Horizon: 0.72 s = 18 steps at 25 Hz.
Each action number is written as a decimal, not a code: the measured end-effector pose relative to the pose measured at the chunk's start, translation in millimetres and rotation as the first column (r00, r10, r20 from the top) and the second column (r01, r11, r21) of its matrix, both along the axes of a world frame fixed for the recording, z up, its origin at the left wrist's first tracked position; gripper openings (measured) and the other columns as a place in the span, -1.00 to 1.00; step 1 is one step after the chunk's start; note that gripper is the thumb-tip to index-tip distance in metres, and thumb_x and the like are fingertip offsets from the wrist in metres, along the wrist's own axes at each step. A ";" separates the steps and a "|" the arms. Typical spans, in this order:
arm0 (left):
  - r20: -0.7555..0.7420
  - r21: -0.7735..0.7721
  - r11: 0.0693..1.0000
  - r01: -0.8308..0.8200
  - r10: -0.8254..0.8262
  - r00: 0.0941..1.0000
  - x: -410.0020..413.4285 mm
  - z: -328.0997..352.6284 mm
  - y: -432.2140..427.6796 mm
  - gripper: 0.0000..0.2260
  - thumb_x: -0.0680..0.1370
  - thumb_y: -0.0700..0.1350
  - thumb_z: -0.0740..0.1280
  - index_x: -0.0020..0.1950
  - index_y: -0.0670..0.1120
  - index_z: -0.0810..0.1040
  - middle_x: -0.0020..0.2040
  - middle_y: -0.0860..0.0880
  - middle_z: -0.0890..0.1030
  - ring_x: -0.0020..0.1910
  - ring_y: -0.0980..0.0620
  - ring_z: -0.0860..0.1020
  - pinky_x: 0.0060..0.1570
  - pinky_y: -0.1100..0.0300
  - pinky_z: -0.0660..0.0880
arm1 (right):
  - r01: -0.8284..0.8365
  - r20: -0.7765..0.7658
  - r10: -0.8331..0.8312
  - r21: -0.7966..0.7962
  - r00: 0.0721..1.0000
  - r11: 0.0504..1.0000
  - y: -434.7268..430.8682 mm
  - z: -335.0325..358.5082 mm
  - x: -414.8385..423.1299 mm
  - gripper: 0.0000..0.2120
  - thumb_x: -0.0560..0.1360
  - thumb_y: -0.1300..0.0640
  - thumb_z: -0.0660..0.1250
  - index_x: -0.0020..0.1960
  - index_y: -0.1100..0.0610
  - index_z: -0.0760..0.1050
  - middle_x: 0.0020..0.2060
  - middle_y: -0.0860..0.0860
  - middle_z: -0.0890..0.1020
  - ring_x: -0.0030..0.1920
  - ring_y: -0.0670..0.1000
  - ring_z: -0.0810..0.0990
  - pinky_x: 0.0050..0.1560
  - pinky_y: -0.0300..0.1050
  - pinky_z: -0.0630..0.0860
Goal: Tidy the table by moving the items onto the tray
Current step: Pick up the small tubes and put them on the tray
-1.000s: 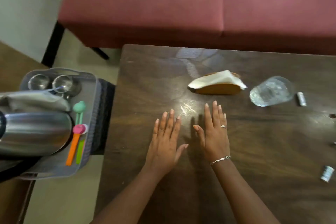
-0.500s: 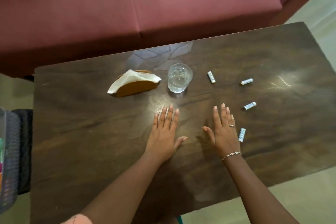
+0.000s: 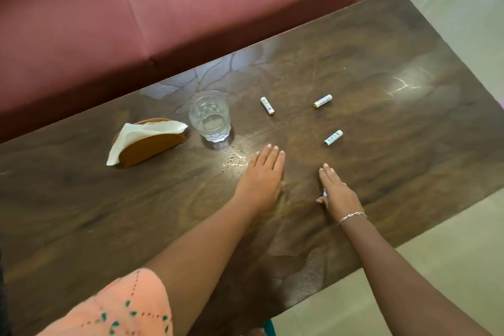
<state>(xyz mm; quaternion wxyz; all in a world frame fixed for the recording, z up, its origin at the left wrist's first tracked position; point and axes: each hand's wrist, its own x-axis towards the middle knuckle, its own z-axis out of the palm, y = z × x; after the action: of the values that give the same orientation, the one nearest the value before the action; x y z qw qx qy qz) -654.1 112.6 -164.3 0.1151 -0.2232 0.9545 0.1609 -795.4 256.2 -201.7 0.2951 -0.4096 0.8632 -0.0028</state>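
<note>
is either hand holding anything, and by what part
Left hand holds nothing. Right hand lies over a battery, one end showing; grip cannot be told.

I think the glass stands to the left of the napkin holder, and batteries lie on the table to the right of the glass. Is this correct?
Not quite. The head view shows the glass standing to the right of the napkin holder, not to the left. The rest holds: batteries lie on the table to the right of the glass.
</note>
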 end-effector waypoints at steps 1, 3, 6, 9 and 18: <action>-0.010 0.016 1.000 -0.003 0.003 1.000 -12.9 -1.1 -0.6 -0.47 0.58 -0.01 0.16 0.46 -0.20 0.10 0.48 -0.18 0.21 0.48 -0.14 0.11 0.47 0.00 0.09 | 0.008 -0.004 -0.008 -0.020 1.000 1.000 -0.6 -1.6 -0.2 -0.38 0.49 0.30 0.25 0.47 0.11 0.08 0.52 -0.01 0.00 0.49 -0.04 0.07 0.32 -0.07 0.32; -0.053 0.034 0.999 -0.004 0.005 0.999 -37.2 -4.0 -1.2 -0.59 0.55 -0.08 0.24 0.35 -0.18 0.27 0.34 -0.16 0.40 0.35 -0.12 0.31 0.33 0.05 0.29 | 0.027 -0.006 -0.027 -0.049 1.000 0.998 -0.2 -5.6 -0.3 -0.42 0.50 0.33 0.20 0.46 0.11 0.12 0.52 -0.01 0.02 0.49 -0.05 0.09 0.29 -0.09 0.36; -0.095 0.080 0.997 0.020 -0.012 0.995 -73.3 -9.3 -1.3 -0.69 0.52 -0.19 0.26 0.26 -0.18 0.36 0.23 -0.14 0.46 0.23 -0.11 0.39 0.15 0.05 0.39 | 0.018 0.008 -0.018 -0.062 1.000 0.998 0.2 -9.2 -2.0 -0.46 0.51 0.32 0.19 0.45 0.12 0.15 0.52 0.00 0.02 0.49 -0.05 0.10 0.26 -0.12 0.36; -0.077 0.116 0.993 0.036 -0.028 0.997 -110.2 -17.7 -2.3 -0.65 0.53 -0.27 0.21 0.31 -0.17 0.32 0.32 -0.15 0.39 0.34 -0.12 0.31 0.20 0.04 0.41 | 0.019 0.018 -0.018 -0.060 1.000 0.998 0.8 -11.2 -2.9 -0.46 0.52 0.30 0.20 0.45 0.10 0.14 0.52 -0.03 -0.01 0.48 -0.05 0.11 0.21 -0.14 0.38; 0.069 -0.020 0.895 0.446 -0.444 0.893 -168.6 -43.7 -11.0 -0.55 0.62 -0.28 0.03 0.51 -0.13 0.04 0.55 -0.05 -0.15 0.52 -0.08 -0.04 0.39 0.03 0.22 | -0.001 0.053 0.002 -0.023 0.999 1.000 1.7 -17.2 -8.6 -0.44 0.53 0.30 0.18 0.47 0.10 0.08 0.52 -0.04 -0.03 0.50 -0.06 0.04 0.27 -0.17 0.32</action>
<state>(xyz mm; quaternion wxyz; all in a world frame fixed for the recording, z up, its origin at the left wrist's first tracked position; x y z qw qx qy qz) -822.7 101.6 -208.0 0.1749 -0.0059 0.9788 0.1063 -804.0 257.9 -218.9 0.3131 -0.4135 0.8547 -0.0235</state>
